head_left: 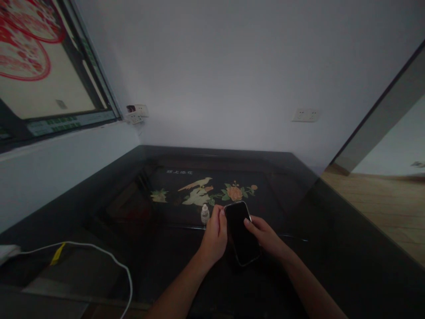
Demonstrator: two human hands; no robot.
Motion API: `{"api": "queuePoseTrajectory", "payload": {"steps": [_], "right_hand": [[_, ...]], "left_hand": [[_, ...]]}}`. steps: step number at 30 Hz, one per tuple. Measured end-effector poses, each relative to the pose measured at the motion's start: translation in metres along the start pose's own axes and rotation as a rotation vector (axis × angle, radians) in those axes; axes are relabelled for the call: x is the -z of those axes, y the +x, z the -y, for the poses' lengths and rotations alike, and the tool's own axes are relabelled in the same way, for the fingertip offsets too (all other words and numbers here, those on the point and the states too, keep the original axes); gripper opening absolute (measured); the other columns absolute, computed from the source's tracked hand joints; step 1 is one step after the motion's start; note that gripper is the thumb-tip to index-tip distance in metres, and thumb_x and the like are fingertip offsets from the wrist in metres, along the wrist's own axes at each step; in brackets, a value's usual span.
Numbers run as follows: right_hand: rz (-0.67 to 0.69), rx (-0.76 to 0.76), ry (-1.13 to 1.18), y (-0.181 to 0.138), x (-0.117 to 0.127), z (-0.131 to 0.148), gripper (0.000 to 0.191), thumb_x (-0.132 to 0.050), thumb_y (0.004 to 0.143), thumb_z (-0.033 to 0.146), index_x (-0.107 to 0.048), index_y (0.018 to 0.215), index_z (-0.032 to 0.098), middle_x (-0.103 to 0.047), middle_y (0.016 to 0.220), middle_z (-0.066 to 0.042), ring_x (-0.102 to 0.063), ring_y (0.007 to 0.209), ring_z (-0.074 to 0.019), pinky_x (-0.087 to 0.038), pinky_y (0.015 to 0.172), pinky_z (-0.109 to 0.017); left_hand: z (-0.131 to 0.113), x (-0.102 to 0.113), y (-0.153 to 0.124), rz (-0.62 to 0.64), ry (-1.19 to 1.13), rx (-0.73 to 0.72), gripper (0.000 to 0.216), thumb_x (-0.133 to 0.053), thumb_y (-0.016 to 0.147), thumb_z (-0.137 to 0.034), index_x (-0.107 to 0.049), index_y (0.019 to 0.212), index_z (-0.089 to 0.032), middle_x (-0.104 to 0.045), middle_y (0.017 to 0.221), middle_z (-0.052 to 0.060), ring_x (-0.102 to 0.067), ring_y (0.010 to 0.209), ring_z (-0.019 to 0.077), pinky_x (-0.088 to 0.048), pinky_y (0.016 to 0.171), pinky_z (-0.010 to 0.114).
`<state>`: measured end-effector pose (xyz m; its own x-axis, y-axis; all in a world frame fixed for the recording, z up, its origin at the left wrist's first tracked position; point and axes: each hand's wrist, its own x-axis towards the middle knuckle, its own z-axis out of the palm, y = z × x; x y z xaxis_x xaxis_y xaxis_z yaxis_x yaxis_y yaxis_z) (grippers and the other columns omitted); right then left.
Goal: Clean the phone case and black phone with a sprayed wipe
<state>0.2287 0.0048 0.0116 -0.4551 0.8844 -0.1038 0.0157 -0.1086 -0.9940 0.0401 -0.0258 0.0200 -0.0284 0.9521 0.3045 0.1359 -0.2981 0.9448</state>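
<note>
Right hand grips a phone while left hand, hold unclear, curls by its far-left corner beside a bottle.

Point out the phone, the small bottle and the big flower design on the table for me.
Phone [243, 237]: head view, on its dark screen.
Small bottle [205, 215]: head view, on its body below the cap.
Big flower design [234, 192]: head view, on its petals.

Looks like home room: red window decorations, wood-look floor, wall sockets, bird-and-flower tabletop.
</note>
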Motion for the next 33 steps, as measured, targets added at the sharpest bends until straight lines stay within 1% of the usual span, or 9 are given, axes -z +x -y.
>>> {"api": "queuePoseTrajectory", "payload": {"steps": [5,13,19,21,23,26,28,31,33], "right_hand": [[0.009,0.045,0.006,0.001,-0.005,0.006,0.051,-0.071,0.085,0.063,-0.073,0.109,0.018,-0.074,0.093,-0.004,-0.069,0.082,-0.0206,-0.054,0.079,-0.033],[-0.114,-0.029,0.076,0.001,-0.016,0.004,0.053,-0.066,0.087,0.069,-0.072,0.101,0.018,-0.074,0.08,-0.003,-0.069,0.07,-0.0205,-0.055,0.062,-0.029],[-0.09,-0.027,0.052,0.001,-0.017,0.0,0.053,-0.067,0.085,0.07,-0.07,0.095,0.018,-0.071,0.075,-0.001,-0.066,0.065,-0.0181,-0.054,0.062,-0.028],[-0.089,-0.033,0.045,0.001,-0.015,0.0,0.055,-0.067,0.083,0.072,-0.069,0.092,0.018,-0.068,0.072,0.0,-0.063,0.062,-0.0166,-0.051,0.058,-0.026],[-0.078,-0.033,0.025,0.001,-0.011,0.002,0.058,-0.065,0.083,0.075,-0.068,0.09,0.017,-0.065,0.069,0.001,-0.059,0.058,-0.0146,-0.048,0.053,-0.025],[-0.049,-0.008,-0.072,0.0,-0.003,0.008,0.06,-0.06,0.086,0.074,-0.068,0.09,0.015,-0.064,0.07,0.0,-0.058,0.059,-0.014,-0.047,0.056,-0.025],[-0.105,0.032,-0.196,-0.002,0.0,0.015,0.055,-0.061,0.089,0.069,-0.068,0.091,0.015,-0.067,0.076,-0.002,-0.062,0.065,-0.0162,-0.05,0.061,-0.027],[-0.344,0.108,-0.423,-0.009,-0.005,0.024,0.045,-0.065,0.09,0.059,-0.066,0.112,0.019,-0.072,0.099,-0.007,-0.069,0.072,-0.0197,-0.055,0.064,-0.031],[-0.459,0.206,-0.612,-0.016,-0.017,0.03,0.04,-0.06,0.095,0.05,-0.063,0.125,0.023,-0.071,0.118,-0.01,-0.073,0.087,-0.0238,-0.059,0.076,-0.038]], "left_hand": [[-0.003,0.001,0.002,-0.002,0.016,0.001,0.033,-0.032,0.108,-0.045,-0.052,0.099,-0.021,-0.055,0.083,-0.001,-0.052,0.075,0.0149,-0.043,0.071,0.027],[0.0,-0.004,0.001,-0.066,-0.024,0.041,0.038,-0.031,0.108,-0.048,-0.056,0.104,-0.02,-0.061,0.091,0.003,-0.057,0.084,0.0175,-0.046,0.079,0.03],[0.007,-0.002,0.005,-0.051,-0.082,0.102,0.042,-0.038,0.104,-0.056,-0.054,0.09,-0.02,-0.055,0.08,0.0,-0.053,0.073,0.0152,-0.047,0.07,0.028],[0.008,0.0,0.007,0.005,-0.136,0.156,0.043,-0.043,0.1,-0.06,-0.054,0.089,-0.02,-0.054,0.077,-0.001,-0.052,0.068,0.0138,-0.047,0.064,0.027],[0.006,0.003,0.007,0.12,-0.234,0.263,0.043,-0.046,0.097,-0.064,-0.052,0.095,-0.021,-0.056,0.074,-0.003,-0.054,0.059,0.0129,-0.049,0.057,0.027],[0.003,0.005,0.004,0.248,-0.36,0.39,0.044,-0.05,0.094,-0.067,-0.046,0.101,-0.024,-0.061,0.073,-0.004,-0.059,0.051,0.0137,-0.051,0.05,0.028],[0.001,0.004,0.002,0.25,-0.379,0.388,0.044,-0.052,0.093,-0.068,-0.043,0.098,-0.025,-0.064,0.073,-0.004,-0.062,0.051,0.0149,-0.052,0.049,0.028],[0.002,0.001,0.001,0.23,-0.372,0.372,0.044,-0.052,0.092,-0.069,-0.04,0.096,-0.026,-0.065,0.072,-0.004,-0.065,0.052,0.0161,-0.054,0.05,0.029],[0.004,-0.001,0.0,0.21,-0.369,0.364,0.045,-0.051,0.092,-0.069,-0.04,0.096,-0.027,-0.065,0.072,-0.004,-0.066,0.054,0.0167,-0.055,0.051,0.03]]}}
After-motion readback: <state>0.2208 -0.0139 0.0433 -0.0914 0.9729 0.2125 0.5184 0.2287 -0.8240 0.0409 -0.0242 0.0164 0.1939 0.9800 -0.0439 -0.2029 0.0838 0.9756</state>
